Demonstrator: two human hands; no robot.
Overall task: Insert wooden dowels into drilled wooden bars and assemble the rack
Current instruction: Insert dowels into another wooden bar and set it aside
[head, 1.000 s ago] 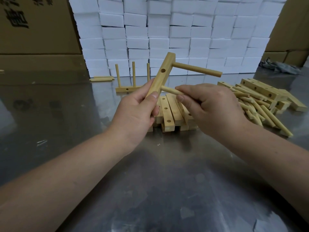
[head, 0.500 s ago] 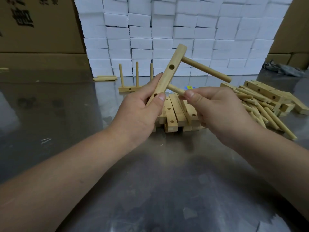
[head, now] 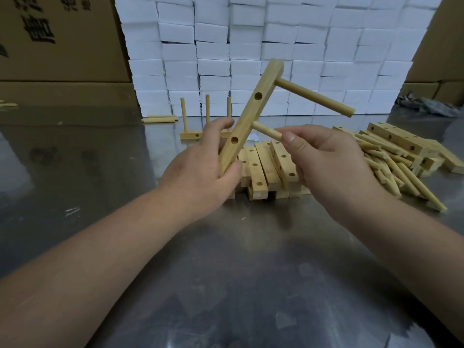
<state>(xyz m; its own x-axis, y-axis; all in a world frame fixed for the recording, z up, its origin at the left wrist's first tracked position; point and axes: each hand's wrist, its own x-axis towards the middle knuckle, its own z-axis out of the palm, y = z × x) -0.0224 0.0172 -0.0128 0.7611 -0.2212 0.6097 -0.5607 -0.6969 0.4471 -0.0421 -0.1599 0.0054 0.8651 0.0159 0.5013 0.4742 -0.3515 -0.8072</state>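
Bar: pale square-section wooden bar [head: 251, 114] with round drilled holes, tilted at frame centre, gripped at its lower end by the left hand [head: 200, 172].
Upper dowel: smooth round wooden dowel [head: 313, 97] seated near the bar's top.
Second dowel: short round wooden peg [head: 266, 130], pinched by the right hand [head: 329, 164], its tip at the bar.
Desk: scuffed grey metal desk [head: 238, 285].

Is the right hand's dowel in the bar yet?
In, it seems: the dowel meets the side face of the bar, right hand pinching it. Depth: cannot tell.
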